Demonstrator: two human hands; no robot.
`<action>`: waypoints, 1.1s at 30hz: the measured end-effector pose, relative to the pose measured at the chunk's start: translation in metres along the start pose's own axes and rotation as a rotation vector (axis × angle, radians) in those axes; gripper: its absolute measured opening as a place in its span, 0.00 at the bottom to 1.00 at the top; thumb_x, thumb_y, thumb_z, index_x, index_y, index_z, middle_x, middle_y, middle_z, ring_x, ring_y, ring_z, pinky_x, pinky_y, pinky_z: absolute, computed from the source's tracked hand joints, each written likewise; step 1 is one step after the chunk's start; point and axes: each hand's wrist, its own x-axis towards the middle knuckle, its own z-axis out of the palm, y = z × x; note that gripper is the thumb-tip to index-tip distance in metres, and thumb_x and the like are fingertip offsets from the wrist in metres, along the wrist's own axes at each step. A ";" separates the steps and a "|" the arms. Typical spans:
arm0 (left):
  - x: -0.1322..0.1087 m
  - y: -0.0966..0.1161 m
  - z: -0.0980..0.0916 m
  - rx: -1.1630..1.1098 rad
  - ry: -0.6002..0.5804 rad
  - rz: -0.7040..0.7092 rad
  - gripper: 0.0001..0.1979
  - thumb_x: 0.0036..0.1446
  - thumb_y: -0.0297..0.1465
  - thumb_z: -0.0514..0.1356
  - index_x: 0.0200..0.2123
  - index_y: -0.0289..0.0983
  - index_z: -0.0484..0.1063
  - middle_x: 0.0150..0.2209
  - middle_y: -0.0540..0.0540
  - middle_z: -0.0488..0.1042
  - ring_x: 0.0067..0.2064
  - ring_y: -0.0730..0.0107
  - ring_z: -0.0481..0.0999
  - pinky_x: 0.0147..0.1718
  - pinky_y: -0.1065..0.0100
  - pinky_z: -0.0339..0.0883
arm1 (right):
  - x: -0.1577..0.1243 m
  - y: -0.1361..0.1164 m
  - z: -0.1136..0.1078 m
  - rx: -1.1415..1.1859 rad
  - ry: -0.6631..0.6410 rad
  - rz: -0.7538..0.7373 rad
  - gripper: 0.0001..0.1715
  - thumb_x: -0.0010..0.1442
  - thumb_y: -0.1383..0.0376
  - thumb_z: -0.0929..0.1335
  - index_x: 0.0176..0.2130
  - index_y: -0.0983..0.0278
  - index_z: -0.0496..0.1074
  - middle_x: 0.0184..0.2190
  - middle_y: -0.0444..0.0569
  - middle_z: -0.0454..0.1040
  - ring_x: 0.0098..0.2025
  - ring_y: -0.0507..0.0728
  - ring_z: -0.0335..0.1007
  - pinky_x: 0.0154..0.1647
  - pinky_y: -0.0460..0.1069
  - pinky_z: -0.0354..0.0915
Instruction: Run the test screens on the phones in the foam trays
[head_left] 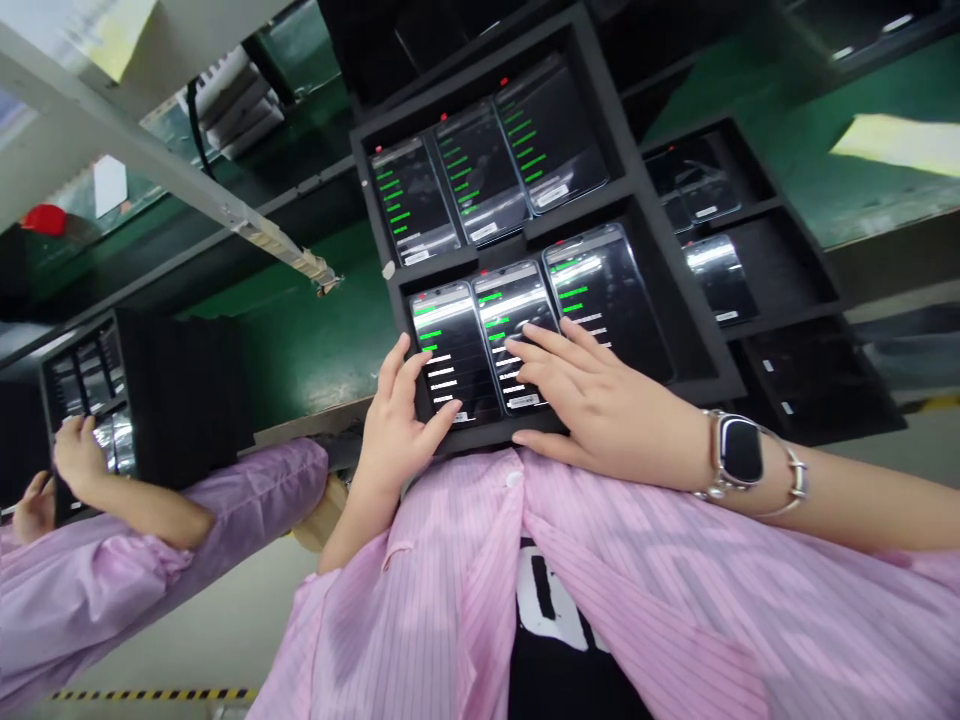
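A black foam tray [697, 340] lies in front of me and holds two rows of three phones, their screens lit with green and white text lines. My left hand [397, 425] rests on the near left phone [450, 335], thumb and fingers spread over the tray's near edge. My right hand [592, 395], with a watch and bracelet at the wrist, lies flat with fingers stretched over the near middle phone [510, 310]. The near right phone [607, 285] is untouched. Neither hand holds anything.
More black trays [780, 270] with phones sit to the right on the green bench [300, 340]. At the left, another person in a pink sleeve has a hand [75, 450] on a black tray stack [180, 390]. A metal rail [225, 210] crosses overhead.
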 end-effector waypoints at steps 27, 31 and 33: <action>0.206 -0.030 0.025 -0.069 0.170 0.160 0.34 0.51 0.63 0.67 0.59 0.59 0.76 0.72 0.57 0.65 0.81 0.46 0.35 0.78 0.34 0.20 | 0.125 0.129 -0.021 -0.183 0.230 0.395 0.32 0.70 0.66 0.65 0.67 0.75 0.57 0.76 0.68 0.50 0.80 0.73 0.34 0.77 0.76 0.36; 0.200 -0.032 0.035 -0.072 0.166 0.150 0.28 0.56 0.59 0.65 0.58 0.59 0.77 0.72 0.59 0.65 0.81 0.49 0.36 0.78 0.35 0.19 | 0.129 0.120 -0.013 -0.173 0.264 0.326 0.25 0.71 0.68 0.62 0.65 0.69 0.60 0.77 0.64 0.50 0.81 0.68 0.32 0.76 0.78 0.29; 0.197 -0.029 0.034 -0.076 0.168 0.144 0.28 0.57 0.57 0.66 0.58 0.57 0.77 0.71 0.57 0.65 0.81 0.48 0.37 0.78 0.35 0.20 | 0.137 0.105 -0.014 -0.171 0.268 0.277 0.24 0.72 0.68 0.60 0.65 0.66 0.60 0.78 0.58 0.50 0.81 0.65 0.31 0.78 0.75 0.29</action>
